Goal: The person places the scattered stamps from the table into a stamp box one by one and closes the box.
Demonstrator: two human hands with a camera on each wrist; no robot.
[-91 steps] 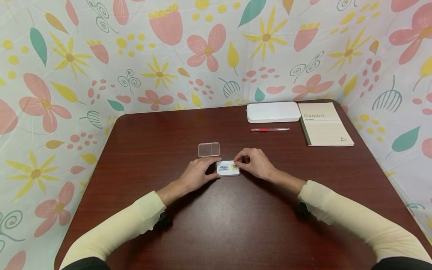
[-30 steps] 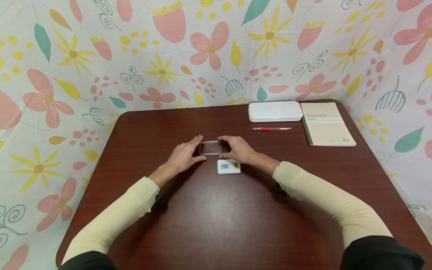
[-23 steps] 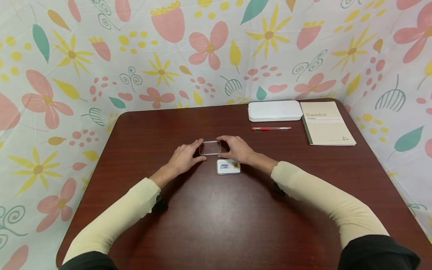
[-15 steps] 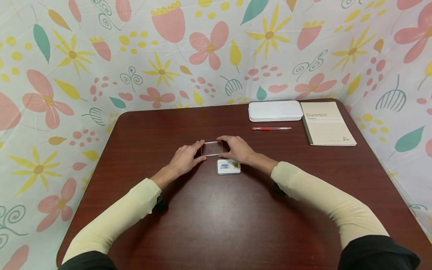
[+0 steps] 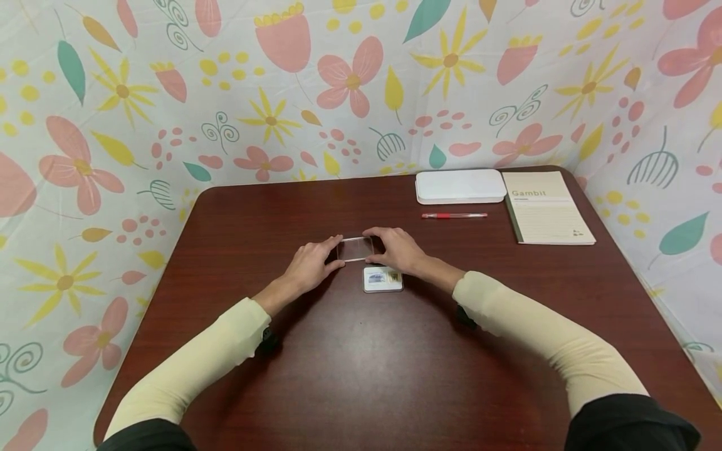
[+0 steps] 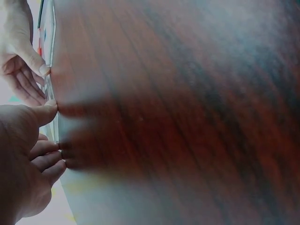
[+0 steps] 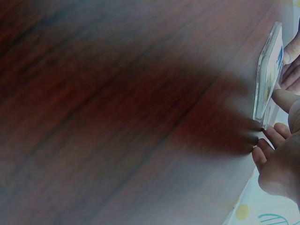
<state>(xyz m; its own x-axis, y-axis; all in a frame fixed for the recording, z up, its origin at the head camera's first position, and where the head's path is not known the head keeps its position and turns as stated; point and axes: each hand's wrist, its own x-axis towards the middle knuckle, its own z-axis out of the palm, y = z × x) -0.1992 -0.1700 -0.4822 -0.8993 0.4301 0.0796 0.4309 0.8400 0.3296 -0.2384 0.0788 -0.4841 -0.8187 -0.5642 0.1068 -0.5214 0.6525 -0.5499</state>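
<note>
A clear rectangular plastic lid (image 5: 355, 249) lies near the middle of the table, between both hands in the head view. My left hand (image 5: 307, 266) holds its left end between thumb and fingers. At the other end my right hand (image 5: 399, 250) grips it the same way, thumb at the near edge. Just in front of the lid lies a small clear case (image 5: 382, 279) with a white insert bearing two small pictures. In the right wrist view this case (image 7: 268, 72) stands out beside the right hand (image 7: 281, 150). The left wrist view shows the left hand (image 6: 28, 150) with fingertips at the tabletop.
A white flat box (image 5: 460, 186) lies at the table's back edge, with a red pen (image 5: 454, 215) in front of it. To its right is a beige notebook (image 5: 547, 210). Flower-printed cloth (image 5: 350, 94) hangs behind the brown table (image 5: 361, 376).
Both hands have left the case with the insert and moved back to the clear lid. Over the last second the lid has shifted slightly right.
</note>
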